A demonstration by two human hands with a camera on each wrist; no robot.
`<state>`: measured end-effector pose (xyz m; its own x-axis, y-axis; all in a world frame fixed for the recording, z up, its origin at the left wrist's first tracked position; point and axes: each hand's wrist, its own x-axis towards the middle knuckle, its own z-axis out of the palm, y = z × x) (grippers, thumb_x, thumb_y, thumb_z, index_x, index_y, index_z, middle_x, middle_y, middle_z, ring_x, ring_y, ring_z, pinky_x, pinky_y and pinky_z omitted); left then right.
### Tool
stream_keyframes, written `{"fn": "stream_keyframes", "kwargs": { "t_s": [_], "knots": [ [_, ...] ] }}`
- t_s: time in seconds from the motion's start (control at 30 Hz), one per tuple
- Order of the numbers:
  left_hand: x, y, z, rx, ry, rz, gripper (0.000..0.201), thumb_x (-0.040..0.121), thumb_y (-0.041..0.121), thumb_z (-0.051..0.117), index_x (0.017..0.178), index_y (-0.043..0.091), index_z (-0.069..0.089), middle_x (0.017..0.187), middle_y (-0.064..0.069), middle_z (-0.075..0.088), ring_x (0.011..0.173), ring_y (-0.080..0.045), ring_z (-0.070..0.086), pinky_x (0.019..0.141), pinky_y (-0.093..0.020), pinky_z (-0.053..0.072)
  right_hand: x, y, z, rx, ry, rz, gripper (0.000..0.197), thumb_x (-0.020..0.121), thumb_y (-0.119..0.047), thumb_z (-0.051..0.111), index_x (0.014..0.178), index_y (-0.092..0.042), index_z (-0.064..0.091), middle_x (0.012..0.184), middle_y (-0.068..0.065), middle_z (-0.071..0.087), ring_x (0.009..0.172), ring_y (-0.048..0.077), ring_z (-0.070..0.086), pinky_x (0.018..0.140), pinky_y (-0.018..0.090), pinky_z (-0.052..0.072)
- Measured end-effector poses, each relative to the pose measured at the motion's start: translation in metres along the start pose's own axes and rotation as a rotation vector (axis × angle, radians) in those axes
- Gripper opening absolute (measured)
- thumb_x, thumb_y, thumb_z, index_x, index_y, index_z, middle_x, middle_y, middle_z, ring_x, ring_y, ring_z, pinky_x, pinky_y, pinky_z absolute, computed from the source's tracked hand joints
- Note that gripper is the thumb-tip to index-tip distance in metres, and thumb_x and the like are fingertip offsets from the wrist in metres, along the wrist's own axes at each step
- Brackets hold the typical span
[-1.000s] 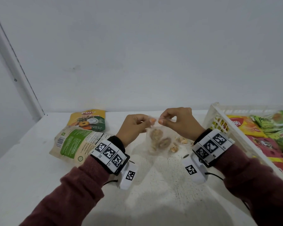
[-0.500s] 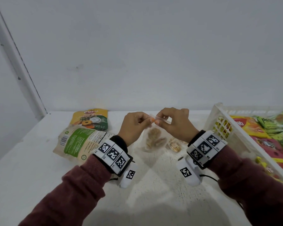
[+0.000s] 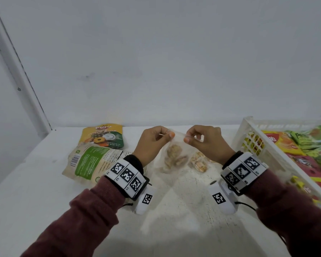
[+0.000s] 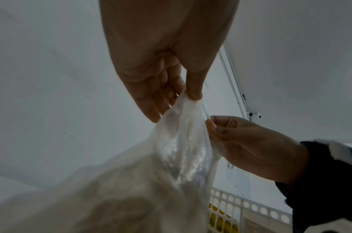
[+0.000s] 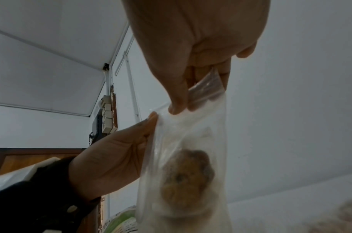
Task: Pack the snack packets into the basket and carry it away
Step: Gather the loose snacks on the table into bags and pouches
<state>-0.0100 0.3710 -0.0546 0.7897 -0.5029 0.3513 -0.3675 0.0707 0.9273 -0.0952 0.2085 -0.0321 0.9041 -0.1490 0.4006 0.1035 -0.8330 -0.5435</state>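
Note:
A clear plastic bag of brown cookies (image 3: 173,154) hangs between my hands above the white table (image 3: 44,191). My left hand (image 3: 156,140) pinches its top left corner and my right hand (image 3: 200,140) pinches its top right corner. Both wrist views show the pinch: the left hand (image 4: 191,94) and right hand (image 5: 181,107) each hold the bag (image 4: 181,141) (image 5: 187,157) by thumb and finger. A second small clear snack bag (image 3: 199,162) lies on the table under my right hand. The white basket (image 3: 252,127) stands at the right, holding several colourful packets.
Two packets lie on the table at the left: a green-and-white one (image 3: 93,162), back side up, and a yellow pineapple-print one (image 3: 103,135) behind it. A white wall runs along the table's far edge. The basket wall (image 4: 250,208) shows in the left wrist view.
My hands have spread a little apart along the bag's top edge and risen slightly. The bag still hangs between them.

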Motion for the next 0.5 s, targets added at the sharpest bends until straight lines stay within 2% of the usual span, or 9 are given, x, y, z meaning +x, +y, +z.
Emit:
{"fn": "stream_keyframes", "kwargs": {
  "t_s": [0.1, 0.17, 0.23, 0.33, 0.43, 0.5],
  "knots": [
    [-0.004, 0.003, 0.005, -0.074, -0.066, -0.002, 0.006, 0.085, 0.012, 0.062, 0.081, 0.015, 0.065, 0.075, 0.005, 0.068, 0.069, -0.004, 0.063, 0.067, -0.015, 0.05, -0.003, -0.003, 0.006, -0.021, 0.037, -0.033, 0.015, 0.09, -0.032, 0.054, 0.079, -0.023, 0.052, 0.066, -0.02, 0.045, 0.069, -0.005, 0.044, 0.079, 0.024, 0.014],
    [-0.007, 0.003, 0.009, -0.079, -0.054, 0.03, 0.004, 0.084, 0.011, 0.063, 0.083, 0.012, 0.067, 0.078, -0.006, 0.068, 0.072, -0.013, 0.062, 0.067, -0.022, 0.049, -0.005, -0.007, 0.008, -0.055, 0.052, -0.067, 0.017, 0.083, -0.041, 0.046, 0.078, -0.026, 0.051, 0.065, -0.021, 0.044, 0.071, -0.008, 0.043, 0.076, 0.025, 0.014],
    [-0.008, 0.002, 0.01, -0.082, -0.012, 0.049, 0.007, 0.084, 0.013, 0.064, 0.079, 0.013, 0.068, 0.072, -0.005, 0.067, 0.068, -0.015, 0.06, 0.064, -0.022, 0.048, -0.007, -0.011, 0.008, -0.054, 0.056, -0.061, 0.015, 0.078, -0.045, 0.043, 0.074, -0.032, 0.049, 0.067, -0.023, 0.046, 0.073, -0.009, 0.043, 0.076, 0.025, 0.014],
    [-0.008, 0.001, 0.009, -0.084, 0.021, 0.054, 0.012, 0.085, 0.014, 0.064, 0.074, 0.018, 0.066, 0.062, 0.009, 0.066, 0.06, -0.004, 0.059, 0.06, -0.015, 0.047, -0.012, -0.017, 0.004, -0.002, 0.071, -0.013, 0.013, 0.072, -0.05, 0.051, 0.071, -0.038, 0.05, 0.071, -0.025, 0.052, 0.074, -0.007, 0.046, 0.078, 0.024, 0.015],
    [-0.007, 0.002, 0.006, -0.094, 0.018, 0.059, 0.012, 0.085, 0.016, 0.063, 0.073, 0.016, 0.063, 0.062, 0.007, 0.064, 0.063, -0.007, 0.059, 0.063, -0.018, 0.047, -0.02, -0.013, -0.001, 0.039, 0.109, 0.034, 0.02, 0.074, -0.042, 0.072, 0.079, -0.03, 0.057, 0.07, -0.02, 0.056, 0.073, -0.002, 0.05, 0.085, 0.024, 0.019],
    [-0.006, 0.003, 0.004, -0.128, 0.002, 0.05, 0.012, 0.086, 0.014, 0.062, 0.074, 0.015, 0.062, 0.059, 0.009, 0.064, 0.058, -0.001, 0.058, 0.06, -0.014, 0.046, -0.025, -0.009, -0.001, 0.057, 0.129, 0.04, 0.016, 0.078, -0.036, 0.07, 0.072, -0.035, 0.055, 0.067, -0.026, 0.06, 0.069, -0.005, 0.05, 0.093, 0.036, 0.03]
  ]
}}
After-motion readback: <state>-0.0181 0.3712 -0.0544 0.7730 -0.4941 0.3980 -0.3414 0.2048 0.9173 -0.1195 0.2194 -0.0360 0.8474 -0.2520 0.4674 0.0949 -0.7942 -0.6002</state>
